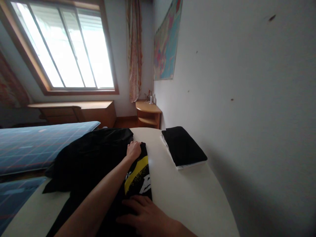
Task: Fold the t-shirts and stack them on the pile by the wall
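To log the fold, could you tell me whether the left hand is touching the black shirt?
Touching: the head view shows the left hand gripping the black shirt's far edge.

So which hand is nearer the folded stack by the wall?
The left hand: it grips the black shirt's far edge, left of the stack. The right hand lies flat on the shirt's near end, farther away.

We are looking down at a white round-edged table (187, 194) standing against the wall. A black garment (93, 161) with a yellow stripe and white lettering is lying spread over its left side, spilling past the left edge. Near the far right edge, a folded black cloth (184, 144) is resting on something white.
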Action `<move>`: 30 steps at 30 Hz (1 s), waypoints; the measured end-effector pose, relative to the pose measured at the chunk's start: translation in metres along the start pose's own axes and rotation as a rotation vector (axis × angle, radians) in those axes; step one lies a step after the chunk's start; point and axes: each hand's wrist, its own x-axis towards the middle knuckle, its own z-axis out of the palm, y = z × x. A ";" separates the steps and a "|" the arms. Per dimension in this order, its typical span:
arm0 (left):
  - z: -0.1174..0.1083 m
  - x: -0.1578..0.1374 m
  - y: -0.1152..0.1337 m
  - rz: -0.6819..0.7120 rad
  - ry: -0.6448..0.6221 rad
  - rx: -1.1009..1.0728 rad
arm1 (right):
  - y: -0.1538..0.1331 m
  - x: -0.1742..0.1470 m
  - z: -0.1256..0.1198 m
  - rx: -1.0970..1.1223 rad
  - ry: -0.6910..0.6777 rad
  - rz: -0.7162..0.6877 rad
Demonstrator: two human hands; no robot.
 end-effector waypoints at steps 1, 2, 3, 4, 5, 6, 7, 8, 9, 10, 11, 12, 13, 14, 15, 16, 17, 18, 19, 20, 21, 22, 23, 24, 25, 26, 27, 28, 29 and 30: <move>0.000 -0.001 0.002 0.007 -0.002 0.006 | 0.000 0.000 0.000 -0.010 -0.011 -0.001; 0.000 -0.001 0.004 0.013 -0.001 0.010 | 0.000 0.000 0.001 -0.016 -0.021 -0.003; -0.001 0.000 0.006 0.019 0.000 0.011 | 0.000 -0.001 0.001 -0.017 -0.028 -0.004; -0.001 0.001 0.009 0.026 0.003 0.009 | 0.001 -0.001 0.002 -0.016 -0.033 -0.005; -0.002 0.003 0.011 0.035 0.005 0.006 | 0.001 -0.001 0.004 -0.015 -0.034 -0.005; -0.002 0.005 0.014 0.046 0.004 0.003 | 0.002 -0.001 0.006 -0.016 -0.033 -0.007; -0.003 0.008 0.015 0.059 0.001 -0.001 | 0.003 0.000 0.008 -0.019 -0.028 -0.006; -0.002 0.011 0.016 0.071 -0.003 -0.004 | 0.004 0.000 0.011 -0.025 -0.020 -0.005; -0.002 0.013 0.017 0.082 -0.009 -0.006 | 0.005 0.000 0.013 -0.032 -0.010 -0.004; -0.001 0.015 0.018 0.089 -0.015 -0.009 | 0.006 0.001 0.016 -0.039 -0.001 -0.002; -0.001 0.018 0.018 0.093 -0.021 -0.012 | 0.007 0.001 0.018 -0.046 0.006 -0.001; 0.000 0.020 0.018 0.094 -0.027 -0.016 | 0.008 0.002 0.020 -0.051 0.009 0.001; 0.001 0.022 0.018 0.093 -0.032 -0.021 | 0.008 0.002 0.021 -0.057 0.011 0.003; 0.001 0.024 0.018 0.091 -0.038 -0.029 | 0.008 0.002 0.021 -0.062 0.011 0.003; 0.001 0.027 0.018 0.089 -0.042 -0.040 | 0.008 0.002 0.022 -0.066 0.011 0.003; 0.001 0.029 0.018 0.086 -0.045 -0.053 | 0.008 0.002 0.021 -0.070 0.013 0.005; 0.001 0.032 0.018 0.081 -0.047 -0.065 | 0.008 0.002 0.021 -0.072 0.016 0.006; 0.001 0.034 0.017 0.074 -0.045 -0.077 | 0.008 0.002 0.020 -0.072 0.018 0.004; 0.000 0.036 0.016 0.065 -0.041 -0.087 | 0.007 0.002 0.020 -0.073 0.020 0.000; 0.000 0.039 0.014 0.055 -0.034 -0.095 | 0.007 0.002 0.019 -0.077 0.022 -0.001; 0.000 0.041 0.013 0.044 -0.026 -0.101 | 0.006 0.002 0.018 -0.081 0.022 0.000; 0.000 0.042 0.011 0.034 -0.020 -0.104 | 0.006 0.002 0.018 -0.087 0.019 0.001; 0.002 0.043 0.008 0.027 -0.020 -0.107 | 0.005 0.002 0.017 -0.093 0.017 0.001; 0.003 0.044 0.006 0.021 -0.025 -0.108 | 0.005 0.002 0.016 -0.098 0.016 0.001; 0.005 0.044 0.004 0.016 -0.036 -0.107 | 0.005 0.003 0.016 -0.101 0.015 -0.001; 0.007 0.044 0.002 0.014 -0.049 -0.106 | 0.005 0.003 0.016 -0.102 0.015 -0.004; 0.009 0.044 0.000 0.014 -0.061 -0.105 | 0.005 0.003 0.016 -0.103 0.016 -0.006; 0.011 0.043 -0.002 0.017 -0.069 -0.106 | 0.006 0.003 0.017 -0.104 0.016 -0.008; 0.012 0.043 -0.004 0.021 -0.072 -0.107 | 0.006 0.003 0.017 -0.106 0.016 -0.009; 0.013 0.042 -0.005 0.026 -0.071 -0.110 | 0.007 0.003 0.017 -0.106 0.017 -0.010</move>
